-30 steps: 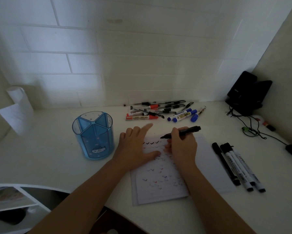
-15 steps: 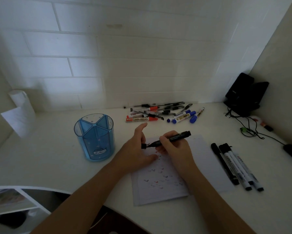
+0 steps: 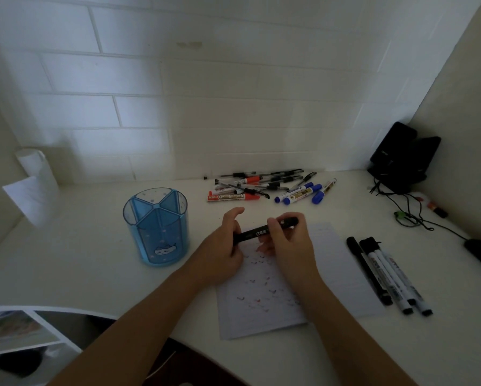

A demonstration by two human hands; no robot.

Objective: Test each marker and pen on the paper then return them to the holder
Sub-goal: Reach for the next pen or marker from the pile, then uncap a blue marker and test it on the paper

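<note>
1. The right hand (image 3: pixel 289 240) is curling its fingers round the right half of a black marker (image 3: pixel 257 232), while the left hand (image 3: pixel 222 246) is pinching the marker's left end, with its forefinger lifting free. Both hands are holding the same marker, which is lying nearly level and tilting up to the right, at the centre of the frame.
2. Two hands on opposite ends suggests the cap is being pressed on or pulled off. The join is hiding under the fingers, so I cannot tell which.
3. The marker is hovering just over the top of the paper (image 3: pixel 331 260), which is lying flat on the white desk (image 3: pixel 94 274) and carrying rows of small red and dark tick marks (image 3: pixel 261 263), probably from the testing.
4. The blue holder (image 3: pixel 157 240) is standing upright just left of the left hand, close enough for an easy drop-in. Its wedge compartments are showing nothing above the rim, so the returning looks barely begun.
5. A pile of pens and markers (image 3: pixel 267 186) is lying loose at upper centre, against the tiled wall.
6. Three markers (image 3: pixel 387 274) are lying side by side at the right of the paper, capped, perhaps sorted apart.
</note>
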